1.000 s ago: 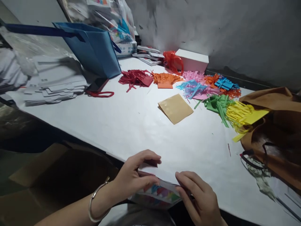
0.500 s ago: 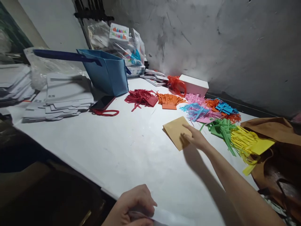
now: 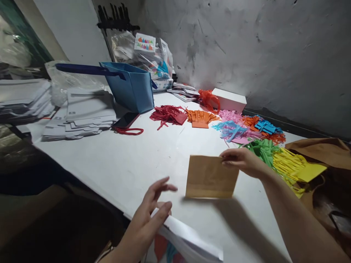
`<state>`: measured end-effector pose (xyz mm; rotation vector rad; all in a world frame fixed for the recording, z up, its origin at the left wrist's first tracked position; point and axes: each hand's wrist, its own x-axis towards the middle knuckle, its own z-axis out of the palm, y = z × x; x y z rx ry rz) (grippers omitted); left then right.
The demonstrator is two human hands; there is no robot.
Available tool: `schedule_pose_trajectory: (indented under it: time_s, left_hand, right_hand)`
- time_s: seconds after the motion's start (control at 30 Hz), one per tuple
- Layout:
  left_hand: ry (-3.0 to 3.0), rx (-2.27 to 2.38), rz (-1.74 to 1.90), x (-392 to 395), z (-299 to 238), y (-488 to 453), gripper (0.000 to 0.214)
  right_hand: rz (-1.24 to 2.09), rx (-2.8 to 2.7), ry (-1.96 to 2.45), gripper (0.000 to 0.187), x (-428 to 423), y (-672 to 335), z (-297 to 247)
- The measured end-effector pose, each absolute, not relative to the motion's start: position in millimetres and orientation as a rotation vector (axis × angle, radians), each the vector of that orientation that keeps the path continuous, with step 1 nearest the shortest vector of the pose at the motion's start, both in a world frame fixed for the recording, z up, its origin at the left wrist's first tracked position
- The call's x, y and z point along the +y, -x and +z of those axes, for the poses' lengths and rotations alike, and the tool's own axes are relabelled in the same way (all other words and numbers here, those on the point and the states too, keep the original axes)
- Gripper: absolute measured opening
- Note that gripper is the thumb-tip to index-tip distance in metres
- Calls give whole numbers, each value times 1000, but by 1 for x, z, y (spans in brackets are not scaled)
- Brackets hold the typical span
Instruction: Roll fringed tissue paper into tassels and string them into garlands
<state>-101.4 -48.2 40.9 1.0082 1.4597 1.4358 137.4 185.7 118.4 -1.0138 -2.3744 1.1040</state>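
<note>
My right hand (image 3: 242, 160) pinches the upper right corner of a folded brown paper piece (image 3: 210, 179), which stands on edge with its bottom at the white tabletop. Down at the front, my left hand (image 3: 153, 212) has its thumb on the rim of a white printed box (image 3: 192, 235), with the index and middle fingers stretched out in the air. Red and blue shapes show on the box's side; its lower part is cut off by the frame. Some of the left fingers are hidden behind the box rim.
Fringed paper bundles line the back: dark red (image 3: 170, 115), orange (image 3: 200, 118), light blue (image 3: 230, 129), green (image 3: 263, 149) and yellow (image 3: 293, 162). Flat white cartons (image 3: 87, 109), a phone (image 3: 126, 119) and a blue felt bag (image 3: 134, 89) stand left. A brown bag (image 3: 323, 149) lies right.
My right hand has lifted the brown paper off the table, upright, and drawn it nearer. My left hand has risen, its upper fingers spreading, and more of the white box shows.
</note>
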Motion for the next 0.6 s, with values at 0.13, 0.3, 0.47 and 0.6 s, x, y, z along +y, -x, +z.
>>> schedule_pose_trajectory:
  time_s: [0.13, 0.3, 0.47, 0.6]
  left_hand:
    - [-1162, 1254, 1220, -27, 61, 88, 46]
    - [-1201, 1098, 1028, -14, 65, 66, 46]
    - [-1198, 1171, 1014, -17, 60, 63, 42]
    - [-1258, 1194, 1015, -18, 58, 64, 40]
  right_hand:
    - [1608, -2104, 979, 28, 110, -170, 127]
    - [1623, -1569, 1031, 53, 67, -206, 99]
    - [1483, -1300, 984, 68, 31, -231, 63]
    - [1319, -1188, 976, 57, 4, -227, 48]
